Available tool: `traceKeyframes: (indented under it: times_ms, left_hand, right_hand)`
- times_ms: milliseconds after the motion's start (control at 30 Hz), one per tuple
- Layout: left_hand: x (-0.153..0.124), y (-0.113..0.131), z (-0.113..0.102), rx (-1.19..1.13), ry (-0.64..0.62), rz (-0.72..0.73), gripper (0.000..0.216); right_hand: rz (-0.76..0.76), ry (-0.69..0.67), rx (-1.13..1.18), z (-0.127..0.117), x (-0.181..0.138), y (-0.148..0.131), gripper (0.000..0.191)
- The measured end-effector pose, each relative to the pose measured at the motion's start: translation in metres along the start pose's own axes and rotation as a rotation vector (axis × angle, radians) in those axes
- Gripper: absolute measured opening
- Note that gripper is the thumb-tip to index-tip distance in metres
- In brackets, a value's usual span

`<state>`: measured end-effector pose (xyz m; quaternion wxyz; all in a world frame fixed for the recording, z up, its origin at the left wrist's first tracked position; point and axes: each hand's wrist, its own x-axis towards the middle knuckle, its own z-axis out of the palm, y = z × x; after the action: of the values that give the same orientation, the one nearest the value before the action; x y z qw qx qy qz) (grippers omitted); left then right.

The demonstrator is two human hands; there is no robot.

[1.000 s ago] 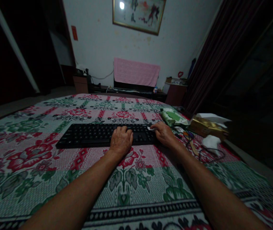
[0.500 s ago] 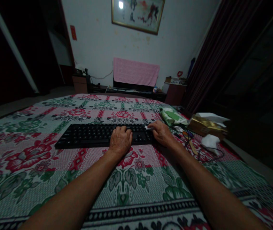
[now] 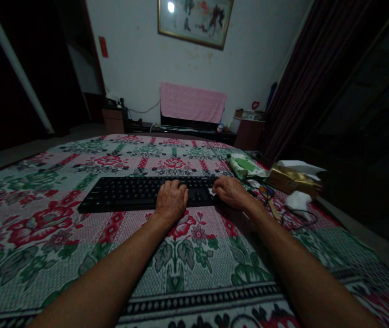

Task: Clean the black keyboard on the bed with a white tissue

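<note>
A black keyboard (image 3: 122,193) lies lengthwise on the flowered bedspread. My left hand (image 3: 172,196) rests palm down across the keys, right of the middle, its fingers extended and lying flat. Over the number pad at the keyboard's right end is my right hand (image 3: 229,190), its fingers closed on a small white tissue (image 3: 211,192). Only a corner of the tissue shows beside the fingertips, against the keys. The rest is hidden by the hand.
Right of the keyboard lie a green and white wipes pack (image 3: 245,166), a gold tissue box (image 3: 283,179), a crumpled white tissue (image 3: 299,200), a dark cord (image 3: 300,225) and a thin wooden-looking tool (image 3: 274,210). A pink cloth (image 3: 193,102) covers a screen by the far wall.
My right hand has moved slightly toward me along the keyboard's right end, taking the tissue with it. My left hand has stayed in place on the keys.
</note>
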<state>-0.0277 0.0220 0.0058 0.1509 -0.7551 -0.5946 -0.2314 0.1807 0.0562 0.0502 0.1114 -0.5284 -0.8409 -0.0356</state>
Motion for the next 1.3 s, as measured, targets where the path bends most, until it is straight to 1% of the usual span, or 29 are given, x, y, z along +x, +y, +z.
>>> traceKeyframes:
  times_ms: [67, 133, 200, 267, 400, 600, 667, 733, 867, 1000, 1167, 1233, 1300]
  left_hand:
    - [0.0, 0.0, 0.0, -0.005, -0.003, 0.001, 0.03]
    - [0.0, 0.0, 0.0, -0.011, -0.004, -0.002, 0.03]
    - [0.0, 0.0, 0.0, -0.016, -0.006, -0.005, 0.03]
    - [0.0, 0.0, 0.001, -0.016, -0.01, -0.008, 0.03]
    - [0.0, -0.001, 0.002, -0.01, -0.008, -0.003, 0.03]
    - [0.0, -0.001, 0.002, -0.013, -0.004, 0.001, 0.031]
    - [0.0, -0.001, 0.002, -0.015, -0.01, -0.004, 0.031]
    - [0.0, 0.0, 0.0, -0.016, -0.016, -0.007, 0.031]
    - [0.0, 0.0, -0.001, -0.016, -0.02, -0.002, 0.031]
    - [0.0, -0.001, 0.001, -0.015, -0.011, -0.004, 0.031]
    - [0.001, -0.001, 0.0, -0.013, -0.02, -0.003, 0.031]
    - [0.001, 0.0, 0.0, -0.013, -0.023, -0.002, 0.031]
    - [0.001, 0.0, 0.0, -0.015, -0.016, -0.004, 0.031]
  right_hand:
    - [-0.002, 0.023, 0.03, 0.0, 0.0, 0.0, 0.026]
    - [-0.02, 0.097, 0.06, 0.003, 0.001, 0.001, 0.028]
    - [-0.054, 0.167, 0.085, 0.008, 0.002, 0.002, 0.033]
    - [-0.088, 0.185, 0.097, 0.012, 0.003, 0.003, 0.037]
    - [-0.072, 0.106, 0.055, 0.013, 0.002, 0.002, 0.035]
    - [-0.075, -0.03, 0.022, -0.003, 0.0, -0.002, 0.029]
    - [-0.083, -0.053, 0.041, -0.006, -0.001, -0.003, 0.028]
    - [-0.098, -0.033, 0.062, -0.007, -0.001, -0.005, 0.028]
    - [-0.157, 0.051, 0.075, -0.001, -0.002, -0.01, 0.03]
    - [-0.181, 0.023, 0.053, 0.004, -0.003, -0.013, 0.03]
    - [-0.161, -0.031, 0.033, 0.0, -0.004, -0.01, 0.026]
    - [-0.153, -0.018, 0.05, -0.001, -0.003, -0.01, 0.026]
    - [-0.168, 0.025, 0.069, -0.001, -0.003, -0.011, 0.027]
